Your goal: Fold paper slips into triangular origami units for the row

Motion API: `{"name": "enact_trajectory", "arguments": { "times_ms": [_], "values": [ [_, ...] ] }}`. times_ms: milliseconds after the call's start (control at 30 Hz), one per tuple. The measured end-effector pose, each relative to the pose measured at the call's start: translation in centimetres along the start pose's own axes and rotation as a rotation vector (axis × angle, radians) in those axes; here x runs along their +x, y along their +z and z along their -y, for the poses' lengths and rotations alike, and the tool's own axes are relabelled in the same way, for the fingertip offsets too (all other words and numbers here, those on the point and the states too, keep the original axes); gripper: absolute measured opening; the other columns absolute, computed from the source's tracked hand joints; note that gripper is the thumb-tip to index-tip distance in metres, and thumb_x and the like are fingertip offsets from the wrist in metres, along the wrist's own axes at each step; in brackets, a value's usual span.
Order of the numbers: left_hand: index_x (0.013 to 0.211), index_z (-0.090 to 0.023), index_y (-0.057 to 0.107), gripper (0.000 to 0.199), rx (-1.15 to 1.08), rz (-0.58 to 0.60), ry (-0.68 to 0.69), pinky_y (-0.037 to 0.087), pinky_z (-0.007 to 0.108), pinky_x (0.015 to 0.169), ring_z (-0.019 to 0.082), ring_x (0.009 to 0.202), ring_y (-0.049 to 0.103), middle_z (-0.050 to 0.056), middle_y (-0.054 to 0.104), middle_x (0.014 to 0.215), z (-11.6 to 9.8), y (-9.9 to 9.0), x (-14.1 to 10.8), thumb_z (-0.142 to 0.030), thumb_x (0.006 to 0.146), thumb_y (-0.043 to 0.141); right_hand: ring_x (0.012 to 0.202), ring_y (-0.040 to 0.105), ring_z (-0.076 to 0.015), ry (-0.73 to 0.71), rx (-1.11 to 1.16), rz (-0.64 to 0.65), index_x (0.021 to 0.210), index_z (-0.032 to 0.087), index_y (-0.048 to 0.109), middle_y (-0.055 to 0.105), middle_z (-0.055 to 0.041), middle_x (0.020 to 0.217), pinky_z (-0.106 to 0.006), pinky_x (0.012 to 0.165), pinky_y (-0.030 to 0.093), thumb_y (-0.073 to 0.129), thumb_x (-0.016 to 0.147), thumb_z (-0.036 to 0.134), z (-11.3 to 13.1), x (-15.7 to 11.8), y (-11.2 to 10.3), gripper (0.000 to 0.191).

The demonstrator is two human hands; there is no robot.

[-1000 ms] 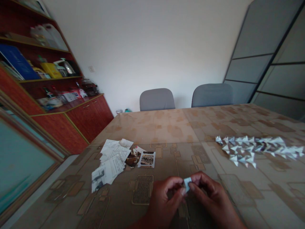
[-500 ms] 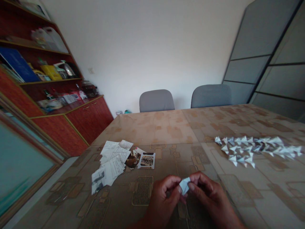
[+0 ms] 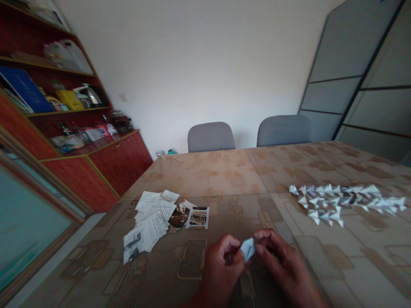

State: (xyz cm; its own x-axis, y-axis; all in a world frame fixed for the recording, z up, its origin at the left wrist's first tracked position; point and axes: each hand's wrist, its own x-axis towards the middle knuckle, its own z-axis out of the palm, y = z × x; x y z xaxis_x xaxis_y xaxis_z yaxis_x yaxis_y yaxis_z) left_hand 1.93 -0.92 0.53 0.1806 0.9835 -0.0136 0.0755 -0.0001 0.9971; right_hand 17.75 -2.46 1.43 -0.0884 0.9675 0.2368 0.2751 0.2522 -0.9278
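A small folded piece of paper (image 3: pixel 247 249), pale and angular, is held up over the near part of the table. My left hand (image 3: pixel 222 263) pinches its left side between thumb and fingers. At the paper's right edge are the closed thumb and fingertips of my right hand (image 3: pixel 278 259), touching that edge. Left of my hands lies a loose pile of cut paper pieces (image 3: pixel 152 224), some printed with text. A small printed picture (image 3: pixel 198 217) rests at the pile's right end. Over on the right, several folded paper pieces (image 3: pixel 337 200) with pointed tips stand in rows.
A patterned cloth covers the table (image 3: pixel 231 171). Behind its far edge stand two grey chairs, one at the left (image 3: pixel 211 136) and one at the right (image 3: pixel 284 130). A red-brown cabinet (image 3: pixel 118 162) with loaded shelves is at the left, a grey wardrobe (image 3: pixel 334 94) at the right.
My right thumb and fingertips have shifted slightly off the front of the folded paper to its right edge. My left hand keeps its pinch. The pile and the rows lie unchanged.
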Motion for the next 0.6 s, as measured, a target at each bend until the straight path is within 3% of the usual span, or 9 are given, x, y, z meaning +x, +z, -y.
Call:
{"name": "enact_trajectory", "arguments": {
  "times_ms": [133, 300, 367, 600],
  "values": [
    [0.065, -0.017, 0.051, 0.013, 0.033, -0.021, 0.048, 0.044, 0.021, 0.05, 0.014, 0.051, 0.058, 0.0, 0.059, 0.058, 0.6, 0.2, 0.1, -0.026, 0.074, 0.057, 0.067, 0.064, -0.0168, 0.015, -0.034, 0.019, 0.084, 0.02, 0.057, 0.065, -0.0011, 0.072, -0.024, 0.064, 0.05, 0.054, 0.088, 0.034, 0.4, -0.2, 0.2, 0.015],
    [0.061, -0.016, 0.055, 0.011, 0.309, -0.065, 0.309, 0.038, 0.019, 0.051, 0.011, 0.05, 0.054, -0.001, 0.058, 0.053, 0.9, 0.2, -0.4, -0.015, 0.072, 0.055, 0.056, 0.059, -0.0156, 0.01, -0.154, -0.061, 0.082, 0.02, 0.055, 0.059, 0.0014, 0.063, -0.023, 0.053, 0.049, 0.054, 0.084, 0.033, 0.0, -0.3, 0.5, 0.013],
    [0.06, -0.015, 0.056, 0.012, 0.34, -0.073, 0.344, 0.038, 0.018, 0.052, 0.011, 0.05, 0.054, -0.001, 0.058, 0.053, 0.9, 0.1, -0.4, -0.012, 0.071, 0.054, 0.056, 0.06, -0.0159, 0.006, -0.169, -0.059, 0.084, 0.02, 0.055, 0.06, 0.001, 0.063, -0.024, 0.053, 0.049, 0.052, 0.084, 0.031, -0.2, -0.2, 0.7, 0.012],
    [0.061, -0.016, 0.051, 0.009, 0.06, -0.12, 0.131, 0.04, 0.019, 0.05, 0.011, 0.05, 0.05, -0.003, 0.054, 0.055, 1.5, 0.2, 0.3, -0.016, 0.068, 0.057, 0.069, 0.066, -0.0173, -0.014, -0.093, -0.021, 0.096, 0.019, 0.057, 0.069, -0.0033, 0.079, -0.025, 0.063, 0.053, 0.053, 0.083, 0.027, -0.6, -0.5, 1.0, 0.015]
  ]
}}
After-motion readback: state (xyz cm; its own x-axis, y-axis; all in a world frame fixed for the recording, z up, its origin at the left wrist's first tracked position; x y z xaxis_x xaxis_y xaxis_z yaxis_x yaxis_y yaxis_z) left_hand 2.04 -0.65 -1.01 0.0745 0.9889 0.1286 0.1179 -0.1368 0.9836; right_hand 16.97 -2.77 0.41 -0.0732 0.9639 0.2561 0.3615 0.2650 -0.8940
